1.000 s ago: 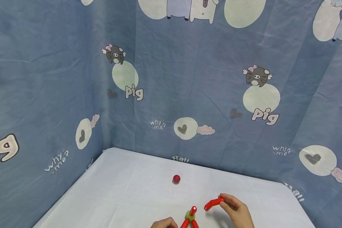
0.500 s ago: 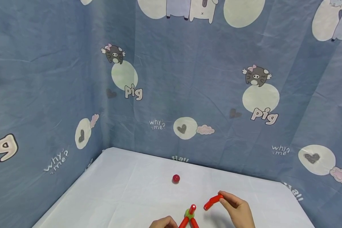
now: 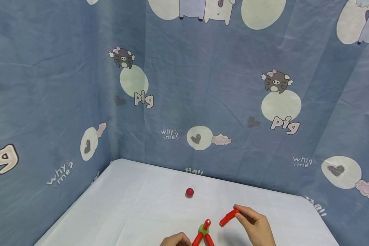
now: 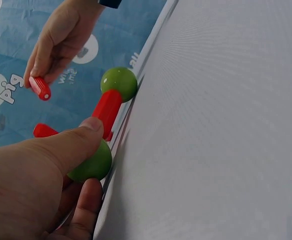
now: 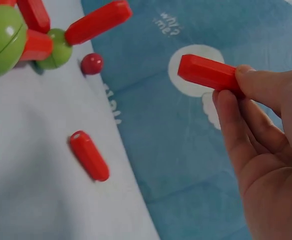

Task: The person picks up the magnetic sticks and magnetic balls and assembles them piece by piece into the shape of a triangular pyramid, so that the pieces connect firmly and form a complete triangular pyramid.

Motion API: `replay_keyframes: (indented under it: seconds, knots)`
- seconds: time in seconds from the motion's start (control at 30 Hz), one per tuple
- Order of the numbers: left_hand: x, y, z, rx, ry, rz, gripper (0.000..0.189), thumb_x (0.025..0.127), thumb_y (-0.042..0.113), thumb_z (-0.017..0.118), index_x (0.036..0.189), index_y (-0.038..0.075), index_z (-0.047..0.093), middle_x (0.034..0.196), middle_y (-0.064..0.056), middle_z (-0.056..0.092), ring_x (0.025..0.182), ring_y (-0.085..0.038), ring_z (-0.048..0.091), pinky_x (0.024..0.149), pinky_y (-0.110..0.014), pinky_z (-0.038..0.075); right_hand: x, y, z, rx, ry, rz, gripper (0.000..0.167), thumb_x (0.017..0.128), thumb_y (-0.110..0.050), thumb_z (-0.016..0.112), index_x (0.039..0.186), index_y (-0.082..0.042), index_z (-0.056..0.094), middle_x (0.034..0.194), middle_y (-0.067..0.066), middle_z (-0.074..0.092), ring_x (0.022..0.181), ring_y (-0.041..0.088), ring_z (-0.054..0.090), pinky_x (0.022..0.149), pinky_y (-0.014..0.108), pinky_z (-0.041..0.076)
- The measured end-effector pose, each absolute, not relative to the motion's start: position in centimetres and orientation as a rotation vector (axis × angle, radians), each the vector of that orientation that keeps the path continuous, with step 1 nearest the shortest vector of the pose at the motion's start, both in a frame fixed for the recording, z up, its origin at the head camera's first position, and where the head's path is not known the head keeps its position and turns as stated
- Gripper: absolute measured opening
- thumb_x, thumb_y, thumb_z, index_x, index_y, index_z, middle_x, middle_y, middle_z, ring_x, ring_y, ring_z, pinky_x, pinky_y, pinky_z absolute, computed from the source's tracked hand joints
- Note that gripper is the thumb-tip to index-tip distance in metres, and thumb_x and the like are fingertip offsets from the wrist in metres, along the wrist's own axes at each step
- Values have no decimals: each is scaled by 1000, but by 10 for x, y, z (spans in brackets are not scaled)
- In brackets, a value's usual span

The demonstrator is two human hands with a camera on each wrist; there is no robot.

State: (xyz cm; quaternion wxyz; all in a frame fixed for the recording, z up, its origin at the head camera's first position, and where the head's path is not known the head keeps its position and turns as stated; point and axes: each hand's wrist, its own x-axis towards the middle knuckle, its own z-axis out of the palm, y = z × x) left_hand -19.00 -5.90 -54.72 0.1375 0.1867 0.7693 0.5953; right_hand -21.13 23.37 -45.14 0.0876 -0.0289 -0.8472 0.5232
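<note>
My left hand [image 4: 41,175] grips a frame of red rods and green balls. Its thumb lies over one rod [image 4: 107,112], and its fingers are around the near green ball [image 4: 100,162]. At that rod's far end is another green ball [image 4: 118,84]. In the head view, rods fan out from the far ball [image 3: 204,229], and the left hand [image 3: 176,239] is partly cut off. My right hand [image 5: 271,130] pinches a loose red rod [image 5: 208,72] by one end, above the table and apart from the frame. Below it, a second red rod [image 5: 89,156] lies on the table.
A small dark red ball [image 3: 189,192] sits farther back on the white table [image 3: 147,205]. Blue cloth [image 3: 184,85] with printed pigs hangs behind the table and along its left side.
My right hand has shifted slightly up and left with the pinched rod. That rod now lines up with the one on the table in the head view. The left hand has barely moved.
</note>
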Motion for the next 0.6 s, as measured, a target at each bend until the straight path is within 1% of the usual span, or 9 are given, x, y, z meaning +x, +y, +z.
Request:
replay_keyframes:
  seconds: [0.1, 0.17, 0.3, 0.43, 0.53, 0.6]
  knots:
    - [-190, -58, -547, 513, 2233, 1718, 15, 92, 21, 74, 98, 11, 66, 84, 5, 67, 73, -3, 59, 67, -19, 48, -208, 231, -446, -43, -2520, 1525, 28, 91, -15, 76, 118, -12, 77, 117, 7, 76, 92, 0, 70, 78, 17, 57]
    - [-190, -58, -546, 498, 2243, 1711, 15, 91, 21, 74, 98, 11, 66, 84, 4, 67, 73, -4, 59, 66, -19, 48, -206, 230, -443, -12, -2510, 1517, 27, 90, -14, 77, 117, -13, 78, 115, 7, 76, 91, 0, 69, 77, 16, 56]
    - [-189, -57, -546, 488, 2259, 1705, 15, 91, 21, 75, 98, 11, 66, 84, 3, 67, 72, -4, 58, 66, -18, 48, -200, 226, -438, 51, -2489, 1517, 26, 88, -10, 78, 114, -13, 79, 111, 6, 76, 91, 0, 69, 76, 17, 57]
    - [-189, -57, -546, 497, 2262, 1707, 15, 91, 21, 75, 97, 11, 66, 83, 4, 67, 72, -3, 58, 66, -18, 48, -195, 224, -433, 131, -2476, 1488, 25, 87, -5, 78, 109, -15, 80, 106, 2, 76, 89, -1, 69, 76, 17, 58]
    - [-189, -58, -547, 506, 2261, 1710, 15, 91, 21, 75, 97, 10, 66, 83, 5, 67, 72, -3, 58, 66, -18, 48, -191, 223, -429, 242, -2471, 1433, 26, 85, 0, 78, 107, -15, 80, 103, 0, 77, 88, -1, 69, 77, 17, 58]
    - [-189, -58, -547, 508, 2262, 1712, 15, 91, 20, 75, 97, 10, 66, 83, 5, 67, 71, -2, 58, 66, -18, 48, -189, 224, -427, 328, -2480, 1387, 27, 85, 0, 78, 107, -13, 80, 103, 2, 77, 87, -1, 69, 78, 18, 58]
